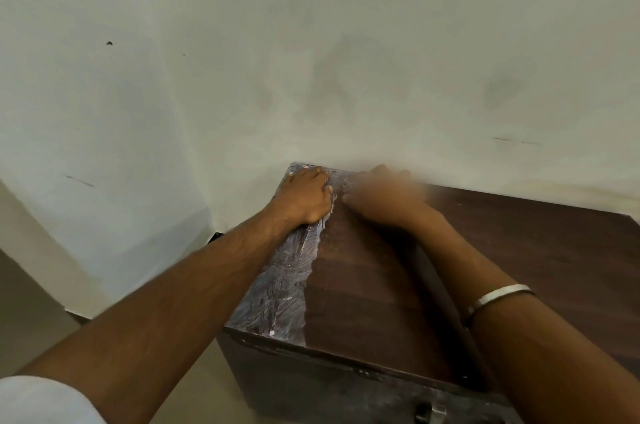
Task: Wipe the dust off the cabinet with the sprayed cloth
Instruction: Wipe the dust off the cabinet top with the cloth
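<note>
Plainly, both hands sit at the far end of the cabinet top, near the wall.
Left hand (pixel 306 195): knuckles up, fingers bent down onto the far left corner of the cabinet top; the view does not show whether they clasp anything.
Right hand (pixel 379 197): blurred, lying palm down just beside the left hand at the far edge; I cannot tell how its fingers lie or what is under them.
Cloth: not visible under either hand; its place cannot be told.
Cabinet (pixel 363 292): one, dark brown wood, standing against the wall; a grey, smeared, streaky strip (pixel 284 271) runs along the left edge of its top from the far corner to the near corner, and the part to the right of it is plain dark wood.
Handle (pixel 431 413): one metal piece on the cabinet front, at the bottom of the view.
Bangle (pixel 498 295): one, silver, on the right forearm.
Sleeve (pixel 45 401): one, white, on the left arm.
Second surface (pixel 540 250): dark wood, lower, to the right of the cabinet along the wall.
Wall (pixel 311 43): pale, with a few dark marks.
</note>
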